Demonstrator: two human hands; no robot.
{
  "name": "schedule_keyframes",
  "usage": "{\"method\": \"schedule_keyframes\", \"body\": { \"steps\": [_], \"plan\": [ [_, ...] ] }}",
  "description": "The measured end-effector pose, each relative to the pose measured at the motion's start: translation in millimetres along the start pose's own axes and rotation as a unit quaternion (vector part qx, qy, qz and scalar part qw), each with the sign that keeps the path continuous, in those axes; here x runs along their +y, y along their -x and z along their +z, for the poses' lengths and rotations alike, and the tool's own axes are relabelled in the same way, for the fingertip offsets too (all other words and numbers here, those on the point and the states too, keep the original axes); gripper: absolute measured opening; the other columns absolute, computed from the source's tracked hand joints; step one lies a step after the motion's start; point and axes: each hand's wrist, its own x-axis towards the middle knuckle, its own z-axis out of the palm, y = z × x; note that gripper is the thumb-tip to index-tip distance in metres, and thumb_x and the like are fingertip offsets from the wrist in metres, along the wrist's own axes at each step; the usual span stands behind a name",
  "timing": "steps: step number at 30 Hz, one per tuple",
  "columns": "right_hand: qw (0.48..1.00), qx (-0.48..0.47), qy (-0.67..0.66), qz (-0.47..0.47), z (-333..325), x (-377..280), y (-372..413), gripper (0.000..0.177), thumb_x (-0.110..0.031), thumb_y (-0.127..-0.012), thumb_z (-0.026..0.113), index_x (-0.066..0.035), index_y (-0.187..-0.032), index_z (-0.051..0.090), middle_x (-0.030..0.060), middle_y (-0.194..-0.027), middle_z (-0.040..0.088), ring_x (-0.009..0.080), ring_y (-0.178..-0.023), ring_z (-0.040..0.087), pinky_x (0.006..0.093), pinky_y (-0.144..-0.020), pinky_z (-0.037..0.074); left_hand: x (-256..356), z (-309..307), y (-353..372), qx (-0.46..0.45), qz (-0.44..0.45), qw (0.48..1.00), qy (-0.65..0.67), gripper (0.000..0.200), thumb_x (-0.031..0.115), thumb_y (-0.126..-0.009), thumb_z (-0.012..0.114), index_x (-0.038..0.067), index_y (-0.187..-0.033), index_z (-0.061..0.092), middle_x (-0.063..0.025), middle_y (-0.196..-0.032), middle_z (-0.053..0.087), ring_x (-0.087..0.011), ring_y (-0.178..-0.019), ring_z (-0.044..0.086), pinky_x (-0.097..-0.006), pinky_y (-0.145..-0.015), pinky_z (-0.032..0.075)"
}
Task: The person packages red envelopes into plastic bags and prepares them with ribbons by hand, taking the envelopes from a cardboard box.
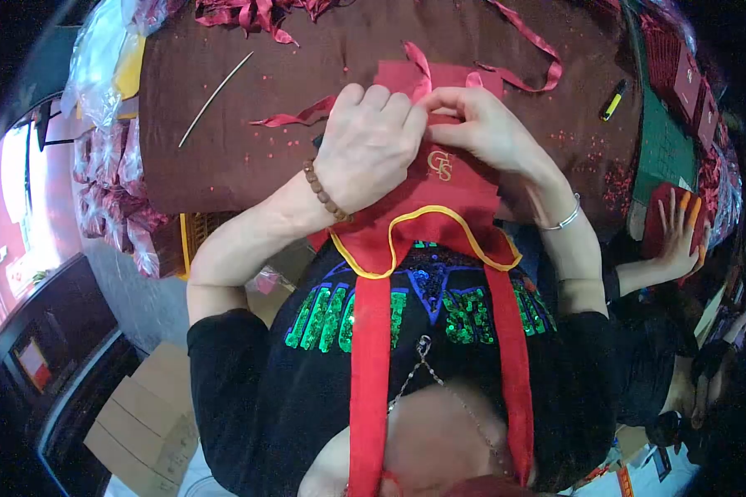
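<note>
My left hand [365, 149] is closed, knuckles up, with its fingertips largely hidden behind it. Beside it, my right hand [489, 128] makes a pinch, thumb against forefinger. The two meet over a red ribbon [420, 66], whose loose end sticks up beyond the fingers. Under the hands lies a flat red piece [402, 76], perhaps a card or bag. Gold letters [440, 166] show on red material just below my right hand. Another ribbon end [302, 114] stretches out to the left of my left hand.
A brown cloth-covered table [224, 166] carries a thin stick [215, 99], a yellow marker [613, 101], a loose ribbon [547, 74] and red specks. Plastic-wrapped bundles [108, 166] flank it at left. Another person's hand [680, 236] rests on a red piece at right.
</note>
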Motion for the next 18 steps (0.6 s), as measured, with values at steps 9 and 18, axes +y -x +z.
{"method": "schedule_keyframes", "body": {
  "steps": [9, 18],
  "plan": [
    [1.0, 0.011, -0.026, 0.006, 2, 0, 6, 0.027, 0.002, -0.077, 0.052, 0.003, -0.104, 0.055, 0.0057, -0.095, 0.061, 0.0077, -0.088, 0.055, 0.0206, -0.077, 0.044, -1, 6, -2, -0.004, 0.08, 0.996, -0.044, 0.008, 0.015, -0.065, 0.054, 0.01, -0.07, 0.053, -0.0035, -0.066, 0.049, -0.0185, -0.067, 0.049, -0.032, -0.062, 0.035],
    [0.999, 0.033, 0.004, -0.035, 5, -11, 11, 0.019, -0.005, -0.078, 0.06, 0.0, -0.094, 0.053, 0.0014, -0.085, 0.058, 0.0051, -0.079, 0.051, 0.0202, -0.068, 0.042, -41, -7, -10, -0.065, -0.121, 0.929, 0.342, 0.019, 0.018, -0.081, 0.058, 0.001, -0.088, 0.059, -0.0084, -0.079, 0.057, -0.0173, -0.077, 0.057, -0.0289, -0.068, 0.044]
  ]
}}
